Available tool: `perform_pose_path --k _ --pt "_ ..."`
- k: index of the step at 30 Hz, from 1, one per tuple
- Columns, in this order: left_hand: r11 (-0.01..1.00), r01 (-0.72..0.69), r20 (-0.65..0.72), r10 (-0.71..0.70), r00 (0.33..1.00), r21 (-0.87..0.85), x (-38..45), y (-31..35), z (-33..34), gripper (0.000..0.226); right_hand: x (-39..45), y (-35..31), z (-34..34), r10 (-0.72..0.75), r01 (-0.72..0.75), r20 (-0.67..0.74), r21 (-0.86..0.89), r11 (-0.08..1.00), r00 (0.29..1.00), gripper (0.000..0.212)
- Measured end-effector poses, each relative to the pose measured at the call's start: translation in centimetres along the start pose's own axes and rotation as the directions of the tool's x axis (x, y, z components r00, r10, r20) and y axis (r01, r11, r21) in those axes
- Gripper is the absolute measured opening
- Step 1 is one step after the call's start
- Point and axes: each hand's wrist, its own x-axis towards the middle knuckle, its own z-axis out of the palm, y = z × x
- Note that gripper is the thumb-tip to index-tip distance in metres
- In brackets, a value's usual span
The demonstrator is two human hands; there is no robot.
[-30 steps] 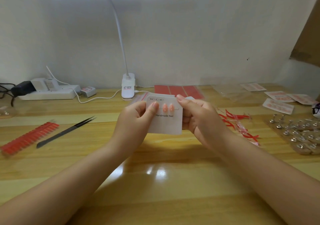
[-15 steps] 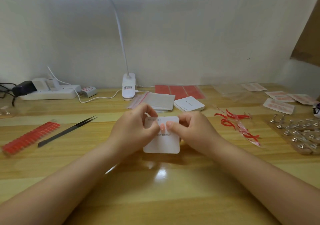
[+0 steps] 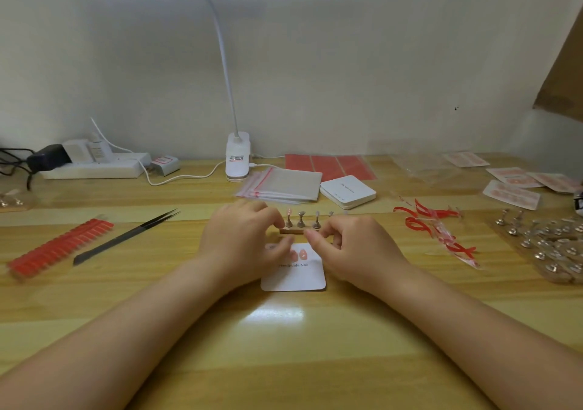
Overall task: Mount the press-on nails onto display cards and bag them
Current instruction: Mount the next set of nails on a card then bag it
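A white display card (image 3: 296, 278) printed "Handmade Nail" lies flat on the wooden table in front of me, with two pink press-on nails (image 3: 299, 255) stuck near its top. Just behind it stands a small brown strip (image 3: 295, 231) carrying several metal nail holders; the leftmost holder bears a pink nail (image 3: 289, 212). My left hand (image 3: 243, 242) hovers at the strip's left end, fingers loosely curled, thumb over the card's top left corner. My right hand (image 3: 356, 248) sits at the card's right, index fingertip close to the strip, holding nothing visible.
Behind the strip lie a stack of clear zip bags (image 3: 284, 184), a white stack of cards (image 3: 348, 190) and red adhesive sheets (image 3: 331, 165). Black tweezers (image 3: 126, 236) and a red nail strip (image 3: 60, 248) lie left. Red peel strips (image 3: 438, 226), loose metal holders (image 3: 549, 242) and bagged cards (image 3: 514, 193) lie right.
The card was held up in both hands, then lowered and laid flat on the table. Both hands have let go and moved up to the holder strip, which has come into view.
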Motion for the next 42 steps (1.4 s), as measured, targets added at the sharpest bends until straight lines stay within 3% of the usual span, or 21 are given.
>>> perform_pose_path --k 4,8,10,12,17,22,26,32,36,39,42 --pt "0.972 0.147 -0.077 -0.163 0.984 -0.182 0.2 -0.7 0.3 0.014 0.0 0.1 0.2 0.011 -0.011 -0.018 0.000 1.000 1.000 0.033" --pt "0.917 0.281 -0.065 -0.310 0.948 -0.282 0.2 -1.1 0.5 0.038 0.0 0.1 0.4 0.021 -0.021 -0.023 0.001 1.000 1.000 0.031" --pt "0.914 0.304 0.001 -0.315 0.949 -0.267 0.3 -1.0 0.7 0.036 0.1 0.1 0.4 0.017 -0.017 -0.033 0.009 1.000 0.999 0.028" --pt "0.896 0.316 0.096 -0.302 0.949 -0.310 0.3 -0.7 0.8 0.020 0.1 0.2 0.4 0.013 -0.011 -0.046 0.030 0.999 0.999 0.023" --pt "0.891 0.264 0.188 -0.207 0.960 -0.370 0.1 -0.4 0.5 0.040 0.0 0.4 0.4 -0.016 0.020 -0.075 0.057 0.998 0.997 0.013" --pt "0.888 0.160 0.136 -0.111 0.984 -0.430 -0.4 0.0 0.5 0.043 0.3 0.2 0.6 -0.042 0.044 -0.064 0.029 0.999 0.997 0.019" --pt "0.924 0.044 0.094 -0.008 0.996 -0.379 -0.5 0.2 0.6 0.044 0.5 0.1 0.8 -0.063 0.061 -0.051 -0.026 0.998 0.997 0.025" --pt "0.935 0.000 0.072 0.027 0.997 -0.354 -0.5 0.3 0.7 0.044 0.9 -0.1 0.9 -0.053 0.051 -0.025 -0.065 0.997 0.998 0.025" --pt "0.940 0.009 0.059 0.012 0.998 -0.342 -0.6 0.4 0.6 0.039 0.4 -0.5 1.0 -0.151 0.142 -0.064 -0.132 0.981 0.986 0.021" --pt "0.937 0.009 -0.044 -0.026 0.999 -0.350 -0.5 0.8 0.4 0.028 0.1 -0.7 1.0 -0.189 0.184 -0.167 -0.044 0.982 0.968 0.014" --pt "0.928 -0.050 -0.109 0.010 0.994 -0.369 -0.4 1.5 0.1 0.032 0.1 -0.7 0.8 -0.222 0.230 -0.193 0.018 0.973 0.956 0.009"
